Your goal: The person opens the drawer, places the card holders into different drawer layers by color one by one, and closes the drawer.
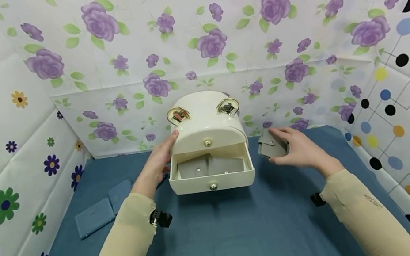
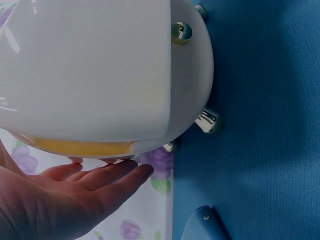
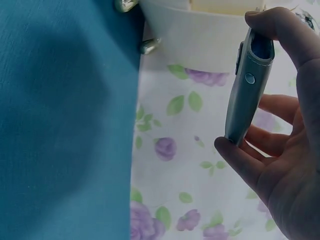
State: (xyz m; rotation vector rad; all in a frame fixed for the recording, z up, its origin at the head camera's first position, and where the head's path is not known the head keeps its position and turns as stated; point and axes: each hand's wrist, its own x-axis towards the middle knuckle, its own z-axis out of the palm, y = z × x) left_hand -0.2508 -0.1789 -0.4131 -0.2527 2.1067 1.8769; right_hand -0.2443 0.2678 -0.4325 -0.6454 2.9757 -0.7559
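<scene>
A small cream drawer box [image 1: 203, 119] with gold ring trims stands on the blue cloth. Its lower drawer [image 1: 194, 185] is pulled out, and two flat grey pouches [image 1: 227, 164] lie inside. My left hand [image 1: 157, 160] rests against the box's left side; in the left wrist view its fingers [image 2: 117, 172] are extended along the curved wall. To the right of the drawer, my right hand [image 1: 301, 148] holds a grey snap wallet [image 1: 272, 143] above the cloth. The right wrist view shows the wallet [image 3: 250, 85] edge-on between thumb and fingers.
A blue wallet [image 1: 95, 217] and a smaller blue piece [image 1: 120, 194] lie on the cloth at the left, beside my left forearm. Patterned sheets [image 1: 212, 46] hang behind and on both sides. Short metal feet [image 2: 206, 121] raise the box.
</scene>
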